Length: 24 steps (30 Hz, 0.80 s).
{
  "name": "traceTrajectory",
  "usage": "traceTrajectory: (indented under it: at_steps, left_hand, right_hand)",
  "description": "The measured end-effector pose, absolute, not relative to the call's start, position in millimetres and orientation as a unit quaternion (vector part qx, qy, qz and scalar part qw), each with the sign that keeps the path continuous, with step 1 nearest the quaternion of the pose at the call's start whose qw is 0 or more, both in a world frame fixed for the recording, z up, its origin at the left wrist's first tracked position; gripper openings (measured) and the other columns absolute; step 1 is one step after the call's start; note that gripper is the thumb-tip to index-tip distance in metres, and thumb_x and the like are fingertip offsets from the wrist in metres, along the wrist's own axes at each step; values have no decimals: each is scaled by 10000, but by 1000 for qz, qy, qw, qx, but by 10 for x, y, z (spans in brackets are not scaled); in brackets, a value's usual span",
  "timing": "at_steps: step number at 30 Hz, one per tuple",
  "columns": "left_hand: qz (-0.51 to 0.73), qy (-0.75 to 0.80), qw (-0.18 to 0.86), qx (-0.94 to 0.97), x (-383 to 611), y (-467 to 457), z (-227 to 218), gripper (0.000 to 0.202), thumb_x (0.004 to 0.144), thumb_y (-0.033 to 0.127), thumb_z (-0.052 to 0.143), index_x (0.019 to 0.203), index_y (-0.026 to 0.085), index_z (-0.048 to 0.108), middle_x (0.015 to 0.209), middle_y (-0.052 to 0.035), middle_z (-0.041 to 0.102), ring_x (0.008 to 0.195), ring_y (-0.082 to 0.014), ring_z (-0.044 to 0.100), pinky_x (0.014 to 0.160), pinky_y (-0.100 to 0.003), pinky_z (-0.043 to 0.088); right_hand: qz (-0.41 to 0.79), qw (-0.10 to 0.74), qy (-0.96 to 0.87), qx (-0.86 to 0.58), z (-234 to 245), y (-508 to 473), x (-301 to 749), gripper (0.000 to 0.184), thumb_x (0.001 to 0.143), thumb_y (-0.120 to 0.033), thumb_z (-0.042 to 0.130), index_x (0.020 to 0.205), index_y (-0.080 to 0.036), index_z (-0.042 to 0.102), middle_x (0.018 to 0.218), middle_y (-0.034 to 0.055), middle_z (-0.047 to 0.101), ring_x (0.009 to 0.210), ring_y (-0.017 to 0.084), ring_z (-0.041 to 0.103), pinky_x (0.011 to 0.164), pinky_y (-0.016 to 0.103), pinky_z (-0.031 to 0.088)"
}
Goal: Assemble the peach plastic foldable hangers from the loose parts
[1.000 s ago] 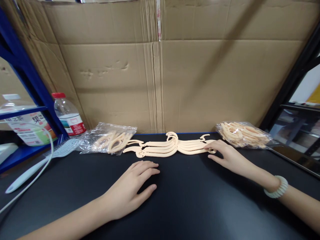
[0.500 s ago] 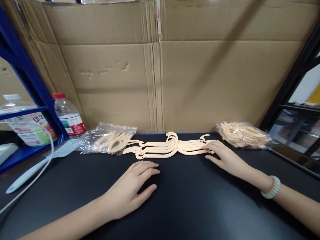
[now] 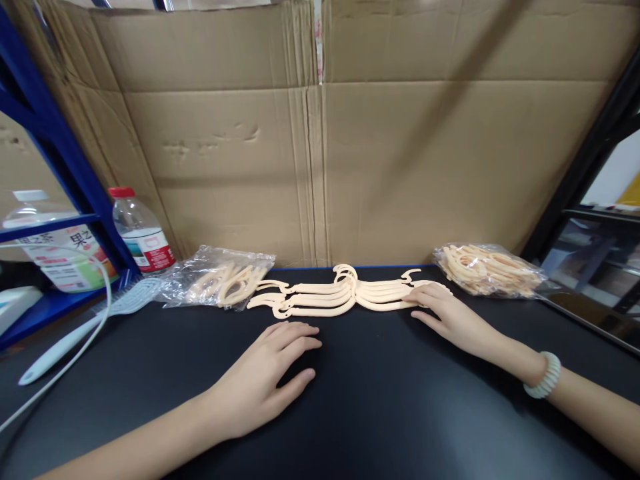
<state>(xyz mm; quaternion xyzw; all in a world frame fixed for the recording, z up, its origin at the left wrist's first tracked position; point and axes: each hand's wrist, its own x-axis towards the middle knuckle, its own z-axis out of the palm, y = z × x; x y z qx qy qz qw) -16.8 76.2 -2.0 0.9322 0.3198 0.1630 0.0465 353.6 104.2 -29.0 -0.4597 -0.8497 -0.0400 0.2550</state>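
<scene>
Several cream folding clothes hangers (image 3: 325, 301) lie stacked with their arms spread across the far part of the black table, their hooks bunched at the middle. My left hand (image 3: 273, 377) rests palm down on the tabletop in front of the stack's left half. Its fingers are loosely stretched with the thumb apart, and it holds nothing. At the stack's right end lies my right hand (image 3: 445, 315), fingers extended over the hanger arms and thumb apart. Its fingertips appear to touch the hangers without gripping them, and it covers part of that end.
Clear plastic bags of hangers lie at the left (image 3: 230, 280) and right (image 3: 487, 270). A pale blue brush (image 3: 65, 347), a white cable (image 3: 107, 303) and a red-capped bottle (image 3: 145, 233) are on the left. Cardboard (image 3: 225, 147) walls the back; a blue rack (image 3: 65, 140) stands left.
The camera view has shifted very slightly. Both hands and the hangers stay in practically the same places.
</scene>
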Motion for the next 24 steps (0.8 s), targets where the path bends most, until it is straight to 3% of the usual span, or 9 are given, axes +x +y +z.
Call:
traceTrajectory:
  at_steps: [4,12,18,24]
  left_hand:
    - [159,324,45,932,-162,771,-19,299,927,253,479,1218,241,549,1316,-79,555,1236,-244,492,1051,-434,418]
    - [173,320,56,930,-179,757,-32,292,925,256,483,1208,244,554,1308,-69,561,1236,-241,490,1052,-421,418]
    - [186,313,84,927,-188,752,-37,299,946,209,421,1213,252,548,1296,-51,572,1231,-210,497,1054,-377,418]
    - [219,346,139,902,-187,766,-55,274,942,248,433,1183,245,564,1263,-55,593,1185,-212,539,1027,-359,434]
  right_hand:
    - [-35,264,-853,-449,-338,1079,3557,212,922,-264,494,1090,-227,618,1100,100,622,1082,265,561,944,455,466]
    - [4,280,-849,-449,-243,1022,3476,123,910,-251,504,869,-217,615,929,67,618,922,229,581,821,381,480]
    - [43,284,-830,-478,-162,980,3453,117,909,-266,481,894,-207,581,877,49,641,775,197,602,700,328,473]
    - [55,291,-813,-501,-90,947,3454,183,921,-333,464,854,-205,576,859,41,646,780,197,606,710,325,465]
